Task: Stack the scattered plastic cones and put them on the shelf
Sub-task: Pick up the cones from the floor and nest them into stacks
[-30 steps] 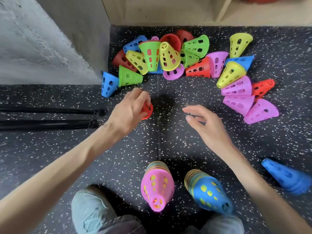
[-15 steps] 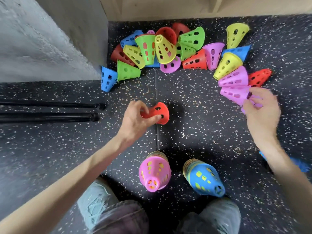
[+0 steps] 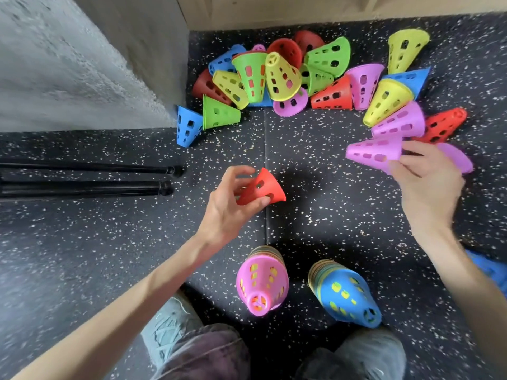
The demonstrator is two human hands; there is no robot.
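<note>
Left hand grip clamped on red cone: thumb and curled fingers wrap the narrow end, wide rim points right and slightly down, cone held clear above the floor. Right hand grip pinched on pink cone: thumb and fingertips close on its wide end, narrow tip points left, cone roughly level. Second pink cone just behind the right hand, partly hidden; contact with the hand not clear. Two nested stacks upright on the floor near the knees: pink-topped stack at left, blue-topped stack just beside it at right, apart from each other. Loose pile of cones scattered against the far edge of the floor, below the wooden shelf base: reds, greens, yellows, blues, pinks, mostly on their sides, many touching. Blue cone and green cone at the pile's left end, by the grey wall. Black tripod legs flat on the floor at far left. Blurred blue cone at right edge, behind the right forearm.
</note>
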